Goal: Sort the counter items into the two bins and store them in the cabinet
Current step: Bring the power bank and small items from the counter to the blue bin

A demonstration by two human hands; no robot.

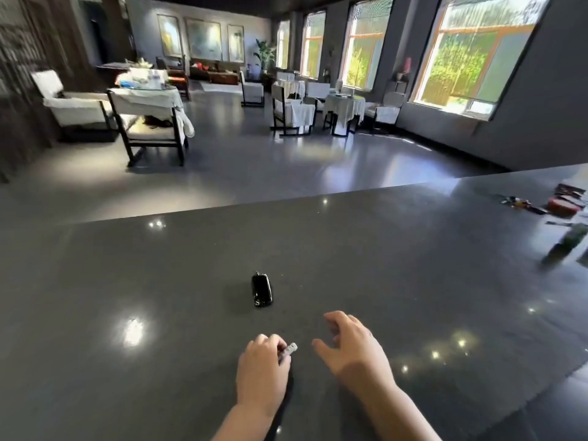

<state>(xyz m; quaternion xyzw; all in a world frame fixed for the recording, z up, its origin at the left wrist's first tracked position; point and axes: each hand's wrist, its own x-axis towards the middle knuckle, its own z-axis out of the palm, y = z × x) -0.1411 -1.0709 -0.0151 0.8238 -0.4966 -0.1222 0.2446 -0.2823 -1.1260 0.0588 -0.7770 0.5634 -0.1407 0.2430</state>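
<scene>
Left hand (262, 366): pinched a small grey object (290, 349).
Right hand (353, 345): fingers spread, holding nothing.
Black fob (261, 289): lay farther on the table (159, 281).

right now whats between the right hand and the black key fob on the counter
Nothing: in the head view only bare dark counter separates the right hand from the black key fob.
</scene>
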